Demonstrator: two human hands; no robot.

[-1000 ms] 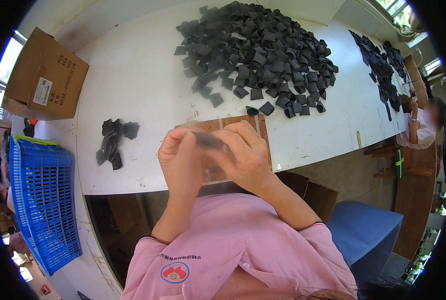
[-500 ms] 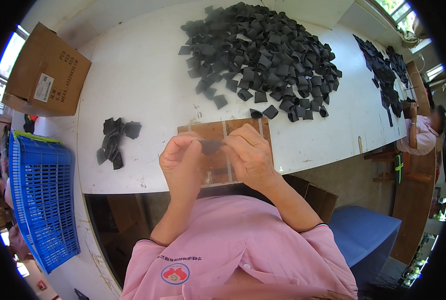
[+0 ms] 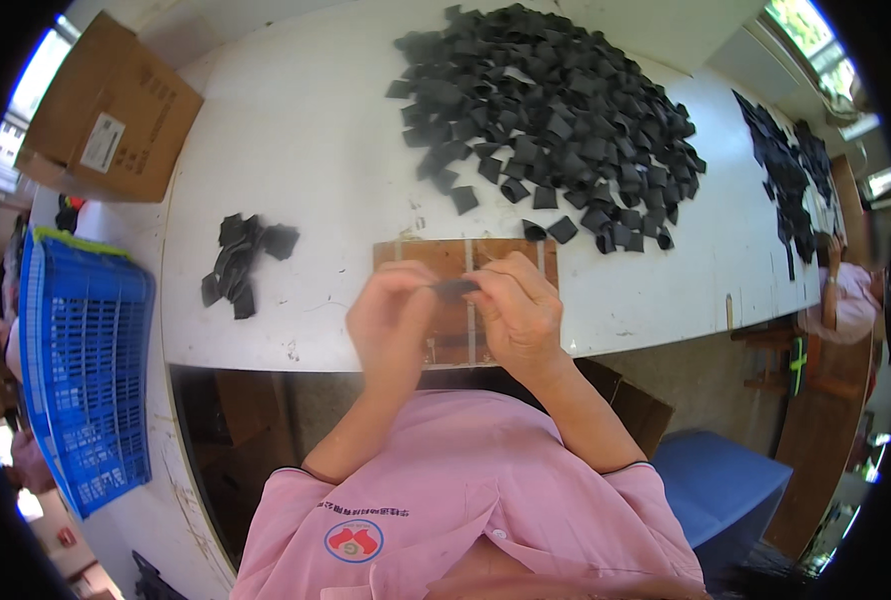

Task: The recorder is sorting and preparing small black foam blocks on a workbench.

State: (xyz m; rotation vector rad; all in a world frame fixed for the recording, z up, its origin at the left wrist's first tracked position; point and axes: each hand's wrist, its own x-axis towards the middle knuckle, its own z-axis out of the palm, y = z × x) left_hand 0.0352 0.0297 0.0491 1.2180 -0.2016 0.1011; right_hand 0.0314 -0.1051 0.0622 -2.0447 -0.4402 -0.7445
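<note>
A small black fabric piece is stretched between my two hands, above a brown wooden board at the table's near edge. My left hand, somewhat blurred, pinches its left end. The other end is held between the thumb and fingers of my right hand. Beyond the board lies a large heap of black fabric tubes, short and flattened, some with open ends showing. To the left sits a smaller cluster of black pieces.
At the far left stands a cardboard box, with a blue plastic basket nearer me. More black fabric lies along the white table at the right, by a person in pink. A blue stool-like block stands below right.
The black piece now looks narrower between my fingers. Both hands appear slightly further right, while the whole view has shifted with my head.
</note>
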